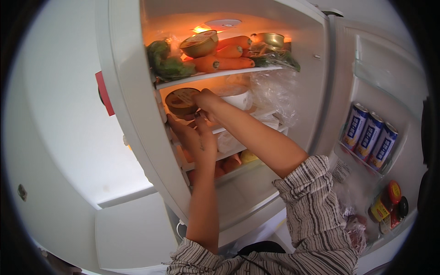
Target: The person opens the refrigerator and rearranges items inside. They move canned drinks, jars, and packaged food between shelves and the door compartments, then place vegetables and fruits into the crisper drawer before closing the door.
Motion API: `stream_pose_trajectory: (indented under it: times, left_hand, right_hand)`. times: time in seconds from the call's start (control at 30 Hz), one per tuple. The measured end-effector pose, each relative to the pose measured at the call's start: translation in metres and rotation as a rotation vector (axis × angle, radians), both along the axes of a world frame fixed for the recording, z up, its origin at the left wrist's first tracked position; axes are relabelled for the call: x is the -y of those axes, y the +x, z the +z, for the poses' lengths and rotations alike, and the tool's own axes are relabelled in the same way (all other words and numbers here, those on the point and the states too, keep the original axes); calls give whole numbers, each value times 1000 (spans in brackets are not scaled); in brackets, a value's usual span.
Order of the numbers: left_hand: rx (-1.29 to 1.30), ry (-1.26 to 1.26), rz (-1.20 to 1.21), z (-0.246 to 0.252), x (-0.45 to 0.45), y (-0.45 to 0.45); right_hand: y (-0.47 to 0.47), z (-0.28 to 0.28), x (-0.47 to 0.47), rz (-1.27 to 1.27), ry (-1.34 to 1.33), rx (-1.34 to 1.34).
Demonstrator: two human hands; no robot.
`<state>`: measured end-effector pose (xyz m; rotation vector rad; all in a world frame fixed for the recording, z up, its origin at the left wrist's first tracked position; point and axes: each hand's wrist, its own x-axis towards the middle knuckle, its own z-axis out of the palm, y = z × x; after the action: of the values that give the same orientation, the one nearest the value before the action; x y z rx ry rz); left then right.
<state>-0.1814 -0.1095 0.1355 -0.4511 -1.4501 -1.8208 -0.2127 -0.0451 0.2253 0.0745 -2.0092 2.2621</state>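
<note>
A round, gold-sided container (pixel 183 101) with a labelled lid is at the left of the refrigerator's middle shelf space. My right hand (pixel 208 103) reaches across to its right edge, with the fingers shut on the rim. Just below and in front of the container is my left hand (pixel 193 132), its thumb and fingers spread apart. Whether the left fingertips bear the container's weight is hidden. To the right, partly behind my right forearm, stands a white bowl (pixel 242 99) that looks covered with clear film.
Carrots (pixel 237 63), leafy greens (pixel 168 63), a similar container (pixel 199 44) and a small brass-coloured pot (pixel 271 40) fill the upper shelf. Clear plastic bags (pixel 275 92) crowd the right side. The open door (pixel 385 86) holds three cans (pixel 369 135) and jars (pixel 381 208).
</note>
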Motion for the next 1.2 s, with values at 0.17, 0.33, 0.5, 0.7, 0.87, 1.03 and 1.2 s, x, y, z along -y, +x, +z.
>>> stream_pose_trajectory:
  times: [0.17, 0.33, 0.5, 0.7, 0.87, 1.03, 1.2]
  left_hand:
    - [184, 130, -341, 4, 15, 7]
    - [310, 308, -675, 13, 29, 46]
    - [460, 202, -1147, -19, 29, 75]
    - [307, 167, -1149, -63, 0, 119]
    - [369, 90, -1304, -76, -3, 152]
    - [318, 51, -1345, -81, -13, 167]
    - [181, -1, -1288, -82, -23, 181]
  right_hand:
    - [36, 4, -5, -34, 34, -19]
    - [113, -23, -16, -134, 44, -251]
    - [184, -67, -37, -201, 162, -340]
    - [236, -79, -67, -466, 533, -193]
    - [256, -83, -76, -463, 733, -319]
    - [276, -76, -73, -478, 906, -312]
    - [290, -75, -75, -580, 1091, -397]
